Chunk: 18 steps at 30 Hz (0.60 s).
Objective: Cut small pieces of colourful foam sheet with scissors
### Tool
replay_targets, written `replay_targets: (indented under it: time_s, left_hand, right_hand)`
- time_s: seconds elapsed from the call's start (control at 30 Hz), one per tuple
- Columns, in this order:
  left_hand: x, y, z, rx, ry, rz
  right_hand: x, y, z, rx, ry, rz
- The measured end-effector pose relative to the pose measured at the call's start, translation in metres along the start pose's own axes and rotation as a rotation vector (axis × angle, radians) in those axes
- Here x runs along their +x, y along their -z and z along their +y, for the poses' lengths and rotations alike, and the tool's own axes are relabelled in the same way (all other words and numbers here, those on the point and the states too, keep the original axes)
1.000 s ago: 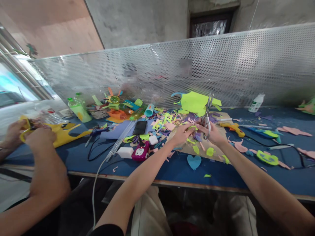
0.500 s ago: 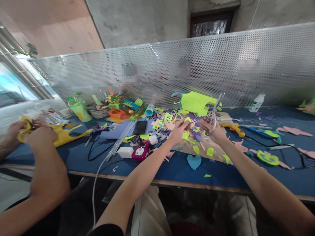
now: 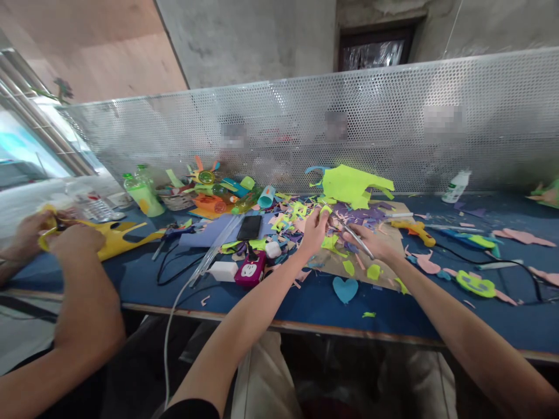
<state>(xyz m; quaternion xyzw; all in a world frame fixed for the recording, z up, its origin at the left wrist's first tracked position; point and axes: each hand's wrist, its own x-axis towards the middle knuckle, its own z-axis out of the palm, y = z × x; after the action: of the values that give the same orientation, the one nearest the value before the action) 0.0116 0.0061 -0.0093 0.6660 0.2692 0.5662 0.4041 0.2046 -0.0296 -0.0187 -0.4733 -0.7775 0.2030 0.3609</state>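
My left hand (image 3: 314, 231) pinches a small yellow-green cutout (image 3: 325, 209) between thumb and fingers, above a heap of colourful scraps (image 3: 290, 224). Close to its right, my right hand (image 3: 374, 243) is closed around silver scissors (image 3: 360, 241), whose blades point left towards the cutout. Whether the blades touch it I cannot tell. Behind both hands lies a large yellow-green sheet (image 3: 349, 185) with cut edges. Brown paper (image 3: 362, 273) is spread beneath the hands, and a blue heart cutout (image 3: 345, 289) rests near the table's front edge.
At the left, a co-worker's hands (image 3: 78, 241) hold a yellow sheet (image 3: 117, 240). A black phone (image 3: 249, 227) and pink charger block (image 3: 250, 269) sit left of my arm. To the right are a yellow glue gun (image 3: 414, 231) with its cord and a white bottle (image 3: 456, 186).
The scissors have swung from pointing upward to pointing left, close to the cutout. My left hand has shifted slightly left and still holds the piece.
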Motion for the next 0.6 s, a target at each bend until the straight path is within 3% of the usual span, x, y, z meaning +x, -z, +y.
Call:
replay_targets:
  time_s: [0.23,0.6]
  left_hand:
    - [-0.002,-0.001,0.002,0.105,-0.037,-0.023]
    - [-0.004,0.003,0.012,0.075,-0.081,-0.061]
  right_hand:
    - [-0.002,0.001,-0.003,0.04,0.004,-0.017]
    - [-0.004,0.008,-0.008,0.104,-0.003,-0.097]
